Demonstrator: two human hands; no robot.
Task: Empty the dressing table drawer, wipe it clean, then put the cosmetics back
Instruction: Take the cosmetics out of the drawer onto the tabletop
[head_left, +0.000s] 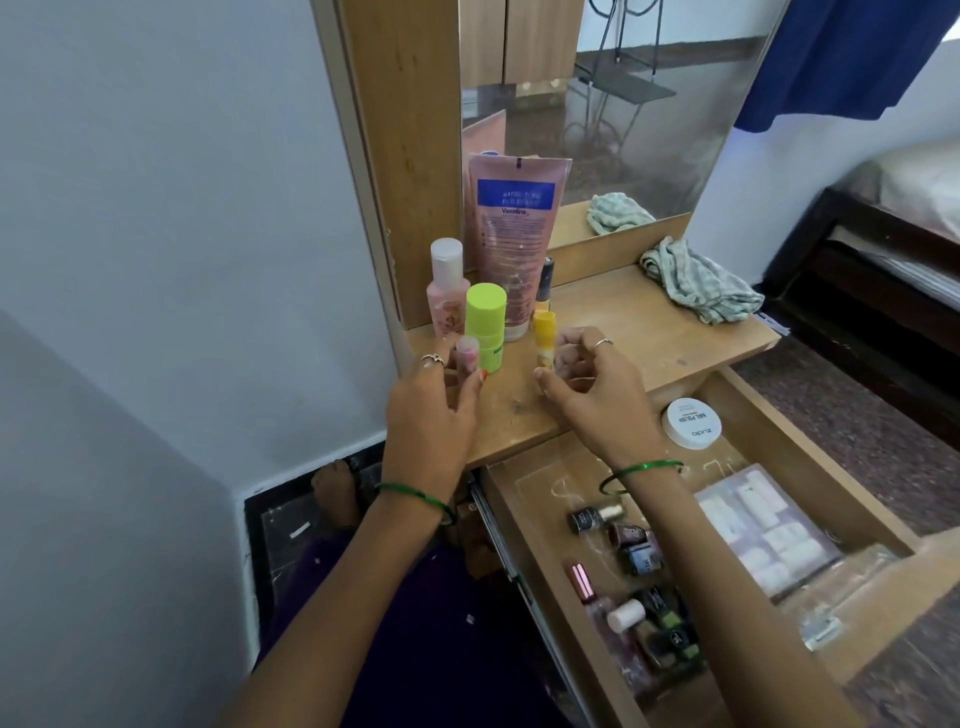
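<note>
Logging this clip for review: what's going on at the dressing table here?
A person is emptying the open drawer onto the tabletop. The left hand pinches a small pink tube; the right hand is at an upright yellow tube. Nail polish bottles, a white jar and a clear box remain inside. The cloth lies unused.

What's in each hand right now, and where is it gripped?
The left hand pinches a small pink stick near its lower part, standing on the tabletop. The right hand has its fingers at the yellow tube; whether it grips it cannot be told.
</note>
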